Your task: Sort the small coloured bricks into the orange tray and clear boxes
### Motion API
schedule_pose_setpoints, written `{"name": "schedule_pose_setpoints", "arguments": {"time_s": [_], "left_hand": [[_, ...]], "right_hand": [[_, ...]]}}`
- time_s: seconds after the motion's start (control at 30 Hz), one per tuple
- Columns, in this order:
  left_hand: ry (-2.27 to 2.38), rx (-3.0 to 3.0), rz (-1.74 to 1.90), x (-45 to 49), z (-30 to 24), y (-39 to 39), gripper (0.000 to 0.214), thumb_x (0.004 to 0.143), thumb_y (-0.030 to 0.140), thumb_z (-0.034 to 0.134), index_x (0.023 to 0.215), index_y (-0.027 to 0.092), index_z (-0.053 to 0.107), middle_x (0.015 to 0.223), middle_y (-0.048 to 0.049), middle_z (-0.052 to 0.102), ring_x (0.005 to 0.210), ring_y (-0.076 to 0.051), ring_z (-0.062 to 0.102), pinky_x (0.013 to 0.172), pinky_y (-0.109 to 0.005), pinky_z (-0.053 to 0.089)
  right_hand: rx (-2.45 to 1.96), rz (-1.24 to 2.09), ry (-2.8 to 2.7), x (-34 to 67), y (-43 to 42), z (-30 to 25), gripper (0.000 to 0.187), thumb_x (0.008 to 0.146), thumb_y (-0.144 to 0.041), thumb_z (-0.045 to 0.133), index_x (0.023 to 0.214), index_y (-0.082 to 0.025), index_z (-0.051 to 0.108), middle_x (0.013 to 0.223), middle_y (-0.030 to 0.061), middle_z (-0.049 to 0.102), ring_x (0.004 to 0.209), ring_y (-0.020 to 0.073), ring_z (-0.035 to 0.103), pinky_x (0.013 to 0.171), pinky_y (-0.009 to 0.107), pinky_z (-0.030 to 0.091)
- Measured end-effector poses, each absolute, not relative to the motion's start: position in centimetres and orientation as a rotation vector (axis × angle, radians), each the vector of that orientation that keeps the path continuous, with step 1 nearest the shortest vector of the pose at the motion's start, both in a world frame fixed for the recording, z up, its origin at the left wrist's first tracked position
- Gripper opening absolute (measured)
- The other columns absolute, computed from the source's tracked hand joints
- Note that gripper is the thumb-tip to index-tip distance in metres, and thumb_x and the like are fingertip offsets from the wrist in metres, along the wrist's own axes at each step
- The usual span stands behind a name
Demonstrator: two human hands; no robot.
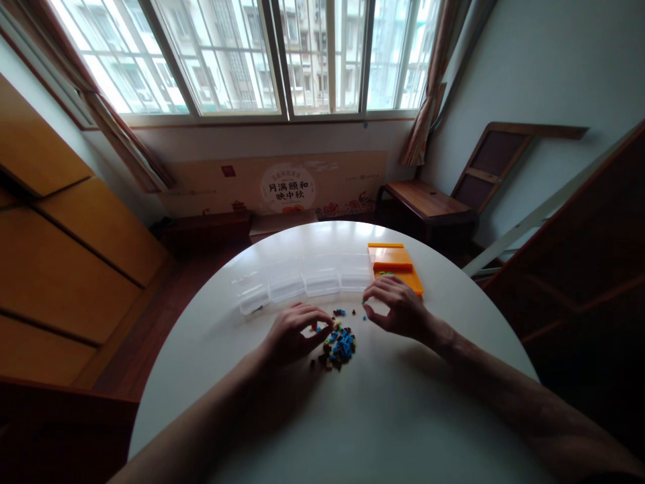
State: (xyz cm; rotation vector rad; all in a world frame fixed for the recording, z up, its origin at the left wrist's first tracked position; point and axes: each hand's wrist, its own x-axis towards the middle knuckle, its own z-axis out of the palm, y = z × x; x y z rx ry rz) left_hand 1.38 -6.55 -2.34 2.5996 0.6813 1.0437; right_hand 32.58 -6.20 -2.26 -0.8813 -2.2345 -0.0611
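Observation:
Small toy building bricks in blue, brown and yellow form a loose pile [342,344] on the round white table [322,430]. At the pile's left edge is my left hand [295,334], its thumb and index fingertip brought together over the bricks; whatever lies between them is too small to make out. Farther right, my right hand [400,308] pinches a tiny green brick [363,302] between thumb and index finger. Just below those fingertips lies a single small blue brick [364,318]. An orange tray [414,281] behind the right hand holds some green bricks, partly hidden by the hand.
A row of clear plastic compartments [322,282] curves along the table behind the pile, left of the orange tray. Beyond the table stand a wooden bench [428,198] and a window [282,60]. Wooden cabinets [60,269] are at the left.

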Motion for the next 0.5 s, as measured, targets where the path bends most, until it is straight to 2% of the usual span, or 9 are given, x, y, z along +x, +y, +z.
{"name": "schedule_pose_setpoints", "arguments": {"time_s": [0.13,0.27,0.5], "left_hand": [[0.71,2.693,1.017,0.3,-1.9,-5.9,0.007,0.102,0.023,0.071,0.098,0.022,0.076,0.094,-0.0032,0.083,0.081,-0.016,0.077,0.082,-0.031,0.058],[0.736,2.753,0.998,-0.2,-1.5,-5.7,0.008,0.101,0.02,0.067,0.097,0.022,0.074,0.092,-0.0023,0.08,0.077,-0.016,0.072,0.08,-0.032,0.055],[0.691,2.779,0.867,-0.4,-1.6,-5.7,0.008,0.096,0.022,0.067,0.096,0.023,0.075,0.088,-0.0019,0.077,0.076,-0.016,0.069,0.076,-0.031,0.055]], "right_hand": [[-1.199,-0.143,-2.146,35.3,-4.5,-2.8,0.006,0.096,-0.023,0.067,0.09,-0.022,0.069,0.088,0.0059,0.076,0.086,0.0253,0.07,0.092,0.041,0.052],[-1.431,-0.208,-2.037,36.8,-3.5,-3.9,0.007,0.094,-0.025,0.068,0.087,-0.022,0.068,0.091,0.006,0.078,0.087,0.0259,0.07,0.09,0.04,0.049],[-1.466,-0.187,-1.996,36.4,-3.6,-4.3,0.007,0.096,-0.028,0.068,0.095,-0.022,0.07,0.097,0.0069,0.079,0.095,0.0285,0.07,0.091,0.042,0.049]]}}
